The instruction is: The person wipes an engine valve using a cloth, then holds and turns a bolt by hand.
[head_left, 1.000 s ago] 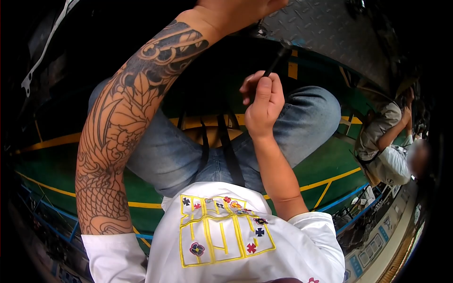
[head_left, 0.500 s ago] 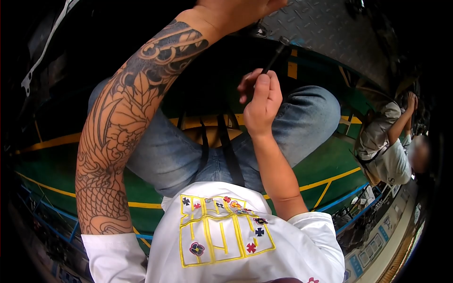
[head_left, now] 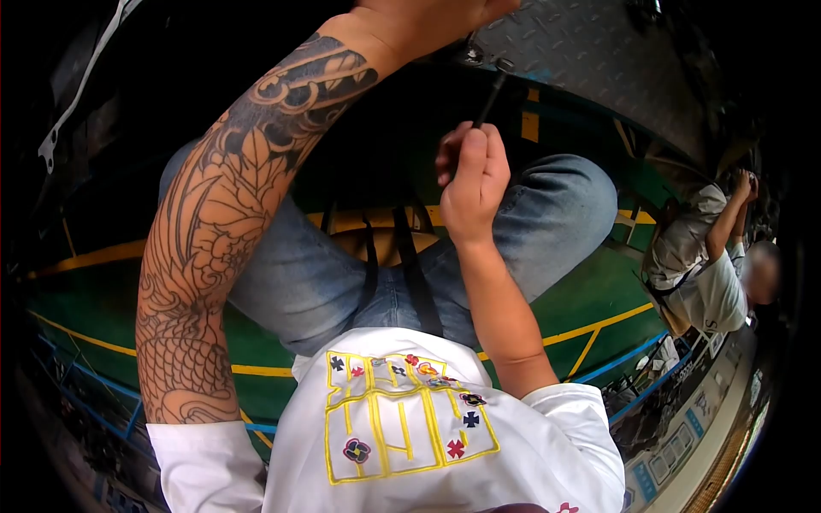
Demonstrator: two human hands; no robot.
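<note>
My right hand (head_left: pixel 477 175) is closed round the lower end of a slim dark rod with a wider, shiny head (head_left: pixel 493 92). The rod points up and away, its head near the edge of a grey metal tread plate (head_left: pixel 581 43); its exact kind I cannot make out. My left arm reaches forward to the top of the view. There my left hand (head_left: pixel 436 21) is cut off by the frame edge, so its fingers and anything in them are hidden. A small shiny round part (head_left: pixel 472 53) shows just below that hand, at the plate's edge.
My bent knees (head_left: pixel 560 205) are on either side of a green floor (head_left: pixel 94 299) with yellow lines. Blue rails (head_left: pixel 624 363) run behind at the right. Another person (head_left: pixel 701 265) works at the far right, hands raised. A pale metal strip (head_left: pixel 77 94) hangs at upper left.
The rod in my right hand has tilted slightly, its head shifting a little left and up. My left arm has barely moved. The other person's hands have lowered slightly.
</note>
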